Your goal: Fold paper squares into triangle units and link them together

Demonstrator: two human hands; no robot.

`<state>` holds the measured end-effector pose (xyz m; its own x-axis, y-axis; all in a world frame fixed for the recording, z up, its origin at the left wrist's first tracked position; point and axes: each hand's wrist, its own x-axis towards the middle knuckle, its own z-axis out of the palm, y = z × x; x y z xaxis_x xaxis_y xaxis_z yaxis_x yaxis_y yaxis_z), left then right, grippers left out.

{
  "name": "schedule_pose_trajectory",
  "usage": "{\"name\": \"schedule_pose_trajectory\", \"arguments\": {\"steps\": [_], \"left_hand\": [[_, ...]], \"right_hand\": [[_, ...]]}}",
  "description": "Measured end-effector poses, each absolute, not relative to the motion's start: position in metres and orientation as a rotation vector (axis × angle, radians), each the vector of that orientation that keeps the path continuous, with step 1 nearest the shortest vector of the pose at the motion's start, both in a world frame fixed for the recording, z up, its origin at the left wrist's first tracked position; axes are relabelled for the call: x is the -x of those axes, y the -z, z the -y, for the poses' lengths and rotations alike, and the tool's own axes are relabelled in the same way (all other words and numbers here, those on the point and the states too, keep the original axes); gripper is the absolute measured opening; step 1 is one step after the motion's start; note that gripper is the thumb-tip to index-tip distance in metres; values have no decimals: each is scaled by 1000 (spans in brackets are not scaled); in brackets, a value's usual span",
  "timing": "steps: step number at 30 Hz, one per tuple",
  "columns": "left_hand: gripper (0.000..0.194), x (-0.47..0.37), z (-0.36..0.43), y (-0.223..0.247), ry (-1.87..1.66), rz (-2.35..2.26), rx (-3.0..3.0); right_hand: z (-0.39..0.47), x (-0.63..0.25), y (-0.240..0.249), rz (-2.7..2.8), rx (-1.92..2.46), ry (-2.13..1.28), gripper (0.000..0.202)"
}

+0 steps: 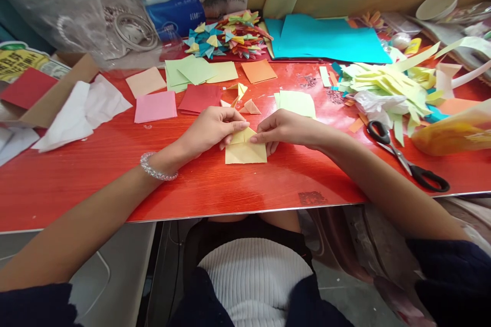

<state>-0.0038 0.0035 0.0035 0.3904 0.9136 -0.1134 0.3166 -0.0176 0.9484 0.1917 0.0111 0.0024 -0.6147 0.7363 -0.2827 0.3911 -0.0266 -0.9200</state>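
A pale yellow paper [246, 153] with folded upper corners lies near the middle of the red table. My left hand [215, 129] pinches its upper left part between thumb and fingers. At its upper right side, my right hand [282, 129] grips the edge with the thumb on top. Just beyond my hands are small folded paper pieces [250, 107], a dark red paper stack [199, 98] and a light green paper stack [297, 104]. The undersides of the fingers are partly hidden by the paper.
Black-handled scissors [406, 163] lie on the red table [184, 189] at right, beside a heap of paper strips [395, 87]. Pink sheets [155, 107], an orange sheet [259, 71], blue sheets [326, 38] and folded paper pieces [230, 36] lie farther back.
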Motion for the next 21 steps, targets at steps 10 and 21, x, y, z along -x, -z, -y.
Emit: {"name": "schedule_pose_trajectory", "arguments": {"steps": [10, 21], "left_hand": [[16, 8, -5, -11, -778, -1071, -1490], [17, -2, 3, 0, -925, -1017, -1195]], "right_hand": [[-16, -190, -7, 1568, 1152, -1315, 28], [-9, -180, 4, 1489, 1056, -1500, 24]]}}
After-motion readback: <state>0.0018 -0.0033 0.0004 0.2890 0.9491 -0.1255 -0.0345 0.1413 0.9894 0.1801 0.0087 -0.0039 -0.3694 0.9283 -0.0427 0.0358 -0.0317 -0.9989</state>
